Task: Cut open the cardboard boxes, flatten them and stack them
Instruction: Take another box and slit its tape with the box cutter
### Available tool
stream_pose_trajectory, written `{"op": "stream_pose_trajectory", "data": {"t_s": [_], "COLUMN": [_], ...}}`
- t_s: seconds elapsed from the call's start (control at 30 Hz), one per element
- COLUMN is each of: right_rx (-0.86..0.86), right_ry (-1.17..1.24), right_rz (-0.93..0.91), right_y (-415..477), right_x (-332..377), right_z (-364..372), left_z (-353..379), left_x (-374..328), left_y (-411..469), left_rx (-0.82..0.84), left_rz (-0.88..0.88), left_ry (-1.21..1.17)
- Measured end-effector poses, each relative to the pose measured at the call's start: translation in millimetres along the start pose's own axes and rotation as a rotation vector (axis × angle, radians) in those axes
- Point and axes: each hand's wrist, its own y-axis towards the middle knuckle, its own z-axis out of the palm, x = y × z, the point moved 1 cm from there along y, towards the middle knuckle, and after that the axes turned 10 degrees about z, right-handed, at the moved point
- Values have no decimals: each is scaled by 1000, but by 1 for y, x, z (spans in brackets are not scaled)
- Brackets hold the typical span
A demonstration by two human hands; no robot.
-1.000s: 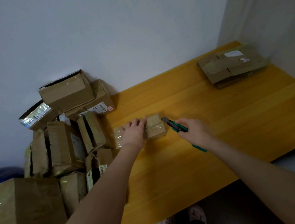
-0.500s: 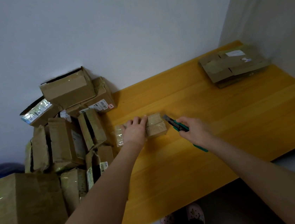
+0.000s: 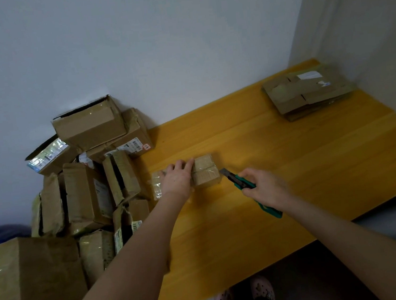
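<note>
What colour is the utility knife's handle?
The utility knife's handle is teal green with black; head view.

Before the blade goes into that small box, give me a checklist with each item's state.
1. The small box lies flat on the table: ok.
2. The left hand presses down on it: ok.
3. The right hand grips the utility knife: ok.
4. Blade extended: cannot tell, too small.
5. The left hand's fingers out of the taped seam's line: not ok, they lie on top in the knife's likely path.
6. The flattened stack in the far right corner is ready for more: ok.
</note>
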Motion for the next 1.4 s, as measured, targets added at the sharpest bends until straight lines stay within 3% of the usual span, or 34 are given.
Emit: {"op": "stream_pose_trajectory", "data": {"t_s": [0.07, 0.17, 0.3, 0.47, 0.6, 0.67, 0.9, 1.0, 1.27, 1.4], "right_rx": [-52, -27, 64, 93, 123, 133, 108, 128, 125, 110], "right_ry": [164, 675, 983, 1063, 1049, 1011, 897, 896, 845, 875], "right_rz": [98, 251, 316, 266, 224, 214, 199, 200, 178, 200], "right_y": [2, 10, 15, 19, 25, 25, 25, 27, 39, 40], "right_x": [-3, 7, 35, 65, 74, 80, 87, 83, 82, 82], "right_z": [0, 0, 5, 7, 6, 10, 34, 35, 22, 19], "left_z": [-7, -24, -41, -36, -27, -19, 10, 10, -25, -31], "left_x": [-2, -14, -31, -38, -23, -16, -15, -10, 9, 9], "left_y": [2, 6, 4, -14, -31, -38, -41, -40, -27, -19], "left_rx": [21, -47, -120, -215, -312, -367, -539, -510, -356, -340], "left_rz": [-16, -104, -262, -319, -377, -388, -444, -434, -166, -151], "left_ry": [-27, -125, -340, -665, -1355, -1476, -1278, -1258, -679, -678]}}
